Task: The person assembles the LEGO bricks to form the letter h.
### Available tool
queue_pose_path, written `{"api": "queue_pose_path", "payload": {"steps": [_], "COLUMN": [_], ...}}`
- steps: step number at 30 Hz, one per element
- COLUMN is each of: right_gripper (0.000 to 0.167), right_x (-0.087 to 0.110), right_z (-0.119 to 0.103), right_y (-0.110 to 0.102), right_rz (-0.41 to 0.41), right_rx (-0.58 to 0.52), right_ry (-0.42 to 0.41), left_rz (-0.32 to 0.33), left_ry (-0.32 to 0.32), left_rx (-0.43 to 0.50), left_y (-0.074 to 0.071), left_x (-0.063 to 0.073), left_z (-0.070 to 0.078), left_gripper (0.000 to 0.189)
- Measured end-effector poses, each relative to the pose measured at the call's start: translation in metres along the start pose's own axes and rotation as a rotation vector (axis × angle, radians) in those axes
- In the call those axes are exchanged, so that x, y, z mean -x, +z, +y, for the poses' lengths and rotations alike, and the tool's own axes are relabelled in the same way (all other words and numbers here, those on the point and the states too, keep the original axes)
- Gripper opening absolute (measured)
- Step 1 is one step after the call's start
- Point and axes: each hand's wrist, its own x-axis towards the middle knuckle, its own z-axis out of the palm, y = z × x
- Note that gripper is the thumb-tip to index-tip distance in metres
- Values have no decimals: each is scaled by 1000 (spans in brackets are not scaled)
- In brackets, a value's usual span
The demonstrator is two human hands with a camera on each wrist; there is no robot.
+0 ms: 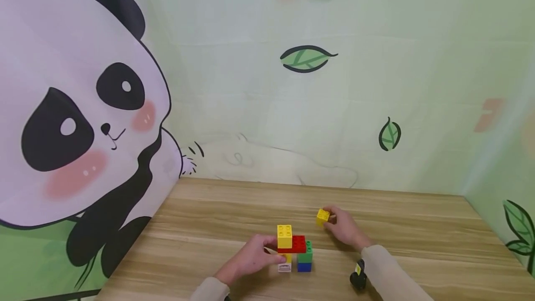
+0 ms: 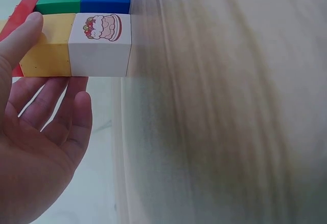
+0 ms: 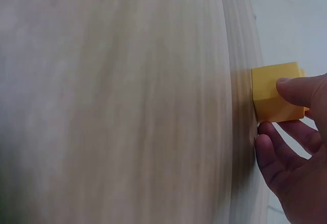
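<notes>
A small structure of toy building blocks stands on the wooden table. Its left column has a white block (image 1: 284, 267) with a cake print, under a yellow block (image 2: 48, 45). On the right, a green block (image 1: 305, 254) sits on a blue block (image 1: 304, 267). Across both columns lies a red block (image 1: 298, 242), topped at the left by another yellow block (image 1: 284, 237). My left hand (image 1: 256, 255) grips the left column, thumb on the near face of its yellow block. Farther back and right, my right hand (image 1: 344, 227) pinches a separate yellow block (image 1: 322, 217) at the tabletop.
The wooden table (image 1: 234, 203) runs back to a pale green cloth backdrop (image 1: 234, 82) with a printed panda and leaves. A small black object (image 1: 357, 280) with a yellow mark lies beside my right sleeve (image 1: 388, 268).
</notes>
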Motion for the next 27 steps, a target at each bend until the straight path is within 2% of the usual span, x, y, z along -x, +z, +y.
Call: {"api": "queue_pose_path", "payload": {"steps": [6, 13, 19, 27], "right_gripper": [40, 41, 40, 40], "right_x": [6, 15, 22, 34], "right_z": [-1, -8, -19, -42], "right_y": [-4, -12, -21, -34], "right_rz": [-29, -65, -98, -91], "right_rx": [3, 4, 37, 61], "right_ry": [-10, -70, -105, -161], "left_rz": [-3, -4, -1, 0], "left_ry": [-12, 0, 17, 11], "left_rx": [3, 5, 6, 13], "left_y": [-1, -1, 1, 1], "left_x": [0, 0, 0, 0], "left_z": [1, 1, 0, 0], "left_gripper": [22, 22, 23, 23]}}
